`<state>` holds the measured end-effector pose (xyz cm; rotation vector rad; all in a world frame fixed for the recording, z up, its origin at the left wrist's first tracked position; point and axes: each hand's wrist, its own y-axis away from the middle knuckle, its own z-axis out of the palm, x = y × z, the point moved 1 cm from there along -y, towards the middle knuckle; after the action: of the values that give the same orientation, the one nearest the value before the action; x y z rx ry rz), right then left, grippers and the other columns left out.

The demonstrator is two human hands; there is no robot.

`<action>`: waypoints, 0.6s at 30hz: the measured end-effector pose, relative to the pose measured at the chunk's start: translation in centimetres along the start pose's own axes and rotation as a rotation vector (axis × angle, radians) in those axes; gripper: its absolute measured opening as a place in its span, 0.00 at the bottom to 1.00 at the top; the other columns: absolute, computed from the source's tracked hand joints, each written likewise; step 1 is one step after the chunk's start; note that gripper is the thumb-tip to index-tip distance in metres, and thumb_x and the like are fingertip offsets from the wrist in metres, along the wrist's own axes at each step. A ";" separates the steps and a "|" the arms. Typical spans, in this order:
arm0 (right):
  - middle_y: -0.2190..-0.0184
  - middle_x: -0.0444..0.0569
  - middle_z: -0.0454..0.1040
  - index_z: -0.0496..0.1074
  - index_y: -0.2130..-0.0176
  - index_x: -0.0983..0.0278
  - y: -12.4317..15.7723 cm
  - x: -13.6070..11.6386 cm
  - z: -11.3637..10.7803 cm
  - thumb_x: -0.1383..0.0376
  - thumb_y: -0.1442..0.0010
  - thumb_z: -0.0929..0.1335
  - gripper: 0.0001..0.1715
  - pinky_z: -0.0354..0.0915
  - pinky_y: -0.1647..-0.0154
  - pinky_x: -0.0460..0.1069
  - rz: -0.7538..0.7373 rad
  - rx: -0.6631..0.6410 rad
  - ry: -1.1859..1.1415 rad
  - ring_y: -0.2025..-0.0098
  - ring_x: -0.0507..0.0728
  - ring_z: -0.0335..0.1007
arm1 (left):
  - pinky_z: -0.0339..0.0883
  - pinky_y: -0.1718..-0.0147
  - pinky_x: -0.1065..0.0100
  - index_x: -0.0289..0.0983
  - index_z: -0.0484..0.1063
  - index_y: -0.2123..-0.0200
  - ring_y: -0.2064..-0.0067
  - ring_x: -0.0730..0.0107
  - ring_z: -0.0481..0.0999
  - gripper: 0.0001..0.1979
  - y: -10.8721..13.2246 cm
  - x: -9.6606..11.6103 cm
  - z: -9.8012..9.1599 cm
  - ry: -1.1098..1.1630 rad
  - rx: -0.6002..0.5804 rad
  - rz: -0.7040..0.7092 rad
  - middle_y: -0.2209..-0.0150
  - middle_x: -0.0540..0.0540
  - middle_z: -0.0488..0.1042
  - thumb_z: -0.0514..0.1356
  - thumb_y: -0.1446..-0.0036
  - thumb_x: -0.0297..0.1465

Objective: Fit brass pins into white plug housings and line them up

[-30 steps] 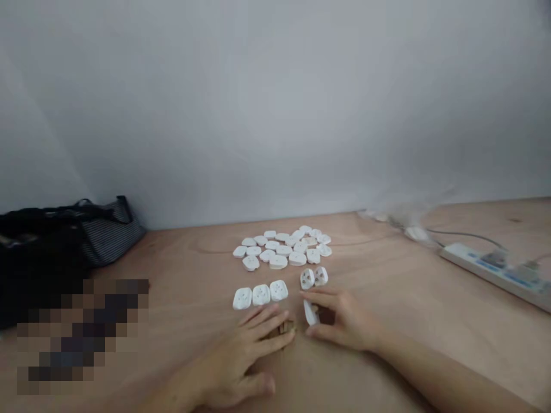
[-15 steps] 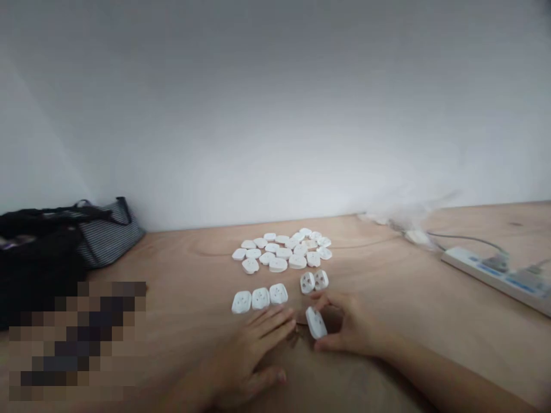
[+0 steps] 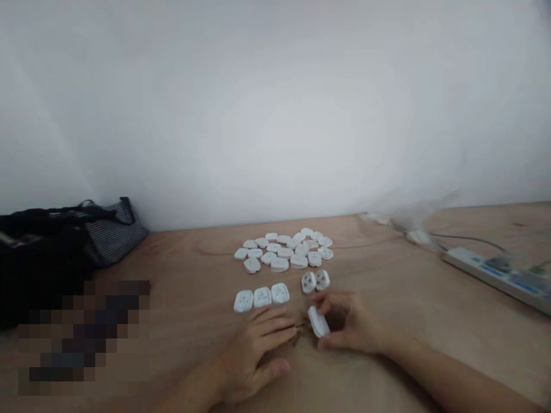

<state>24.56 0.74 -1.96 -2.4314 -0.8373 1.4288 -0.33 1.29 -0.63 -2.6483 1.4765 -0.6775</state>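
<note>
Five white socket covers sit in front of the larger pile on the wooden table, the right hand pinching a sixth cover between thumb and fingers, the left hand lying spread beside it.

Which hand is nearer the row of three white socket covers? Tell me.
Left. The left hand lies just below the row of three white socket covers, while the right hand is farther off, down to the row's right, holding another cover.
</note>
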 end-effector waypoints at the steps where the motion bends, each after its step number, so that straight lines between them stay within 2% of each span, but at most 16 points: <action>1: 0.58 0.50 0.74 0.70 0.67 0.62 0.0 0.0 -0.1 0.60 0.59 0.76 0.19 0.66 0.54 0.54 -0.004 0.004 0.016 0.56 0.60 0.71 | 0.51 0.41 0.52 0.43 0.67 0.46 0.43 0.54 0.64 0.21 0.1 -0.1 0.0 -0.003 0.038 -0.011 0.47 0.44 0.71 0.53 0.40 0.43; 4: 0.59 0.50 0.74 0.69 0.57 0.62 0.1 -0.3 -0.6 0.61 0.54 0.74 0.24 0.66 0.54 0.55 -0.010 0.027 0.097 0.57 0.60 0.70 | 0.61 0.46 0.55 0.40 0.70 0.49 0.48 0.56 0.68 0.19 0.1 -0.4 -0.2 -0.002 0.148 -0.059 0.51 0.41 0.73 0.56 0.42 0.39; 7: 0.55 0.52 0.71 0.65 0.48 0.61 0.1 -0.6 -1.0 0.61 0.46 0.70 0.26 0.65 0.52 0.55 -0.047 0.029 0.092 0.55 0.59 0.69 | 0.63 0.48 0.55 0.41 0.71 0.50 0.48 0.55 0.68 0.18 0.0 -0.4 -0.2 0.004 0.171 -0.052 0.51 0.41 0.71 0.58 0.44 0.37; 11: 0.53 0.52 0.68 0.67 0.54 0.60 -0.2 -0.2 -0.7 0.61 0.44 0.69 0.17 0.63 0.48 0.54 -0.102 0.055 -0.014 0.49 0.59 0.65 | 0.62 0.48 0.54 0.44 0.74 0.54 0.47 0.54 0.67 0.14 -0.2 -0.3 -0.2 -0.029 0.147 -0.019 0.50 0.42 0.71 0.59 0.44 0.35; 14: 0.57 0.50 0.69 0.64 0.59 0.60 -0.9 0.4 -0.7 0.61 0.47 0.70 0.17 0.66 0.53 0.51 -0.087 0.153 -0.039 0.54 0.57 0.68 | 0.63 0.48 0.56 0.43 0.73 0.53 0.48 0.55 0.68 0.14 -0.2 -0.5 -0.3 -0.080 0.175 -0.031 0.51 0.42 0.71 0.58 0.44 0.34; 18: 0.62 0.49 0.71 0.65 0.62 0.62 -3.1 0.0 -1.0 0.63 0.48 0.70 0.14 0.63 0.54 0.53 -0.099 0.168 0.283 0.57 0.58 0.67 | 0.61 0.48 0.51 0.42 0.72 0.51 0.47 0.53 0.66 0.16 0.0 -1.7 -0.5 -0.223 0.297 -0.189 0.50 0.41 0.70 0.57 0.43 0.35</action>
<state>24.21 3.41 -0.07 -2.3543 -0.7292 1.0431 -1.27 2.79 -0.74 -2.5501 0.9940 -0.5400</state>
